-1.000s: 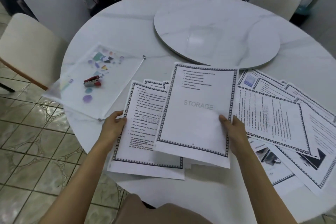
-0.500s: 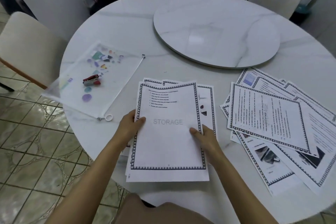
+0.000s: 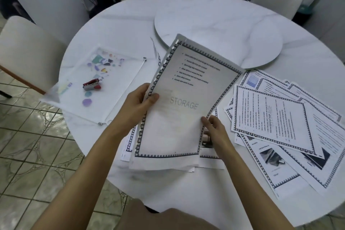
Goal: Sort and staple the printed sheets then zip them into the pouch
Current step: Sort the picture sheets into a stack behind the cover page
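We log: sheet stack, tilted up over tabletop. L hand grip closed on its left edge, thumb on top. R hand grip pinches right edge.

Both bare forearms reach in from the bottom of the view, angling toward each other. The left hand grips the left edge of the stack of sheets, thumb laid across the top page. The right hand pinches the right edge lower down, thumb on top, knuckles bent.
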`<state>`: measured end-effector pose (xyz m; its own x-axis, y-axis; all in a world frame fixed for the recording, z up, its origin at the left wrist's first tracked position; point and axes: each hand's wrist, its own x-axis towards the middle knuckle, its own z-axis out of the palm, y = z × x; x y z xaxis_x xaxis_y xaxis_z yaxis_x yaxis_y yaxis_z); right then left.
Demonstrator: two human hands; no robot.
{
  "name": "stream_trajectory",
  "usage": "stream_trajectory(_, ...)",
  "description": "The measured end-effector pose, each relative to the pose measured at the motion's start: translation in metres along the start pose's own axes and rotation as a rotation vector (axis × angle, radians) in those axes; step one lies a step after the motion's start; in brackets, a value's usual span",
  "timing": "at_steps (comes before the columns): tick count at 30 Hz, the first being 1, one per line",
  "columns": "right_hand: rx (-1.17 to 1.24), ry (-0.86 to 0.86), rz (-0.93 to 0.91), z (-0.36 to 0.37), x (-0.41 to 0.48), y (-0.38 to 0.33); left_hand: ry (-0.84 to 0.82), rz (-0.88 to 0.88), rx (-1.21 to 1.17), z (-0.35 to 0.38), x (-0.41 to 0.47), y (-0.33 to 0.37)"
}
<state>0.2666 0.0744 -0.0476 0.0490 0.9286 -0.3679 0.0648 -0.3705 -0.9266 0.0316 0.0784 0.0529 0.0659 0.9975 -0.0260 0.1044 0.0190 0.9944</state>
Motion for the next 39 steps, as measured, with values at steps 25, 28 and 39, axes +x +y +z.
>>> stream_trajectory(25,-0.100,-0.103,0.129,0.014,-0.004,0.011,0.161,-0.265,0.581,-0.007,-0.006,-0.047)
stream_trajectory(28,-0.083,-0.060,0.106,0.012,-0.001,0.011,0.159,-0.101,0.625,-0.003,-0.004,-0.028)
stream_trajectory(39,0.155,-0.139,0.013,0.006,0.005,-0.010,-0.033,0.066,0.164,-0.004,-0.001,0.026)
